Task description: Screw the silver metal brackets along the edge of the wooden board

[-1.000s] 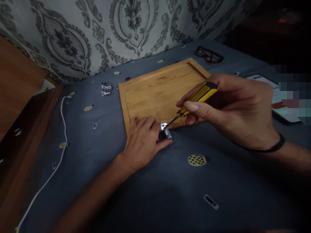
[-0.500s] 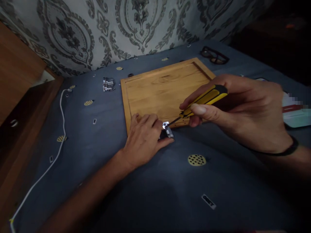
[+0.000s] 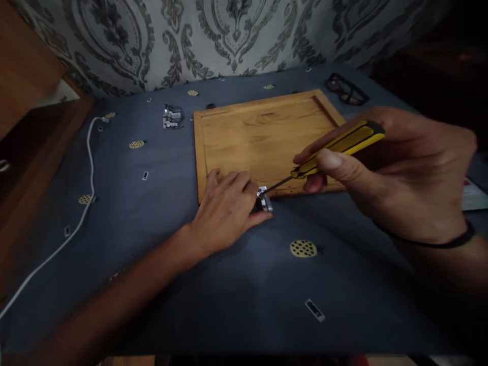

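My right hand [image 3: 412, 173] grips a screwdriver [image 3: 339, 150] with a yellow and black handle. Its thin shaft slants down to the left, and the tip meets a small metal hinge [image 3: 266, 202] at the near edge of a framed wooden panel [image 3: 263, 137]. Fingers of my left hand [image 3: 226, 211] lie over that edge, with the thumb below, holding the hinge against the panel. Part of the hinge is hidden behind those fingers. The panel lies flat on the blue cloth.
More metal hinges [image 3: 172, 117] lie left of the panel. Dark-framed glasses [image 3: 346, 90] rest behind it at the right. A white cable [image 3: 90, 157] runs along the left side, near a wooden cabinet [image 3: 30, 66]. Patterned fabric [image 3: 229, 40] stands at the back.
The view has shifted slightly. My right hand and the screwdriver handle appear further right, while the tip stays at the hinge. My left hand keeps its hold.
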